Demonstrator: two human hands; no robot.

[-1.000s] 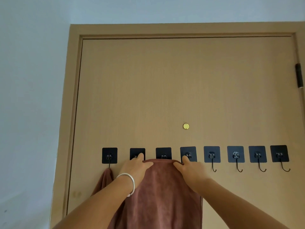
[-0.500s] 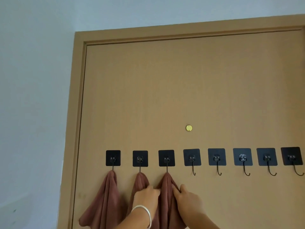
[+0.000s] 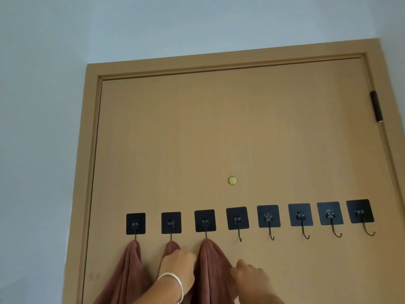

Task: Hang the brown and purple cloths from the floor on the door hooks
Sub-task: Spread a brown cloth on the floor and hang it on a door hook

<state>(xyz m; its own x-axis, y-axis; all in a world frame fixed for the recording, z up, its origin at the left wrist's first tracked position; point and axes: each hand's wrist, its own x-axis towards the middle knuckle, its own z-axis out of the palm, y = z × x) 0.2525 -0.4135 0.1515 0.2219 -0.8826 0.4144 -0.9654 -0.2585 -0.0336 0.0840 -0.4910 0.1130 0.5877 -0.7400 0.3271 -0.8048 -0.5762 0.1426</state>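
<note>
Three brown cloths hang from the first three black hooks on the tan door point(image 3: 219, 128): the first cloth point(image 3: 131, 266), the second cloth point(image 3: 171, 246) and the third cloth point(image 3: 213, 268). My left hand point(image 3: 178, 263), with a silver bracelet on the wrist, covers the lower part of the second cloth, and its fingers touch the left fold of the third. My right hand point(image 3: 249, 276) sits at the third cloth's right edge, fingertips against it and thumb raised. No purple cloth is in view.
Several bare hooks on black square pads run to the right, starting with the fourth hook point(image 3: 238, 229) and ending near the door's right edge point(image 3: 361, 218). A small brass peephole point(image 3: 232, 180) sits above them. A hinge point(image 3: 375, 106) is at the right frame.
A brown cloth that both hands held spread across the hooks now hangs bunched from the second and third hooks. Both hands slid down. The camera tilted so the door sits lower.
</note>
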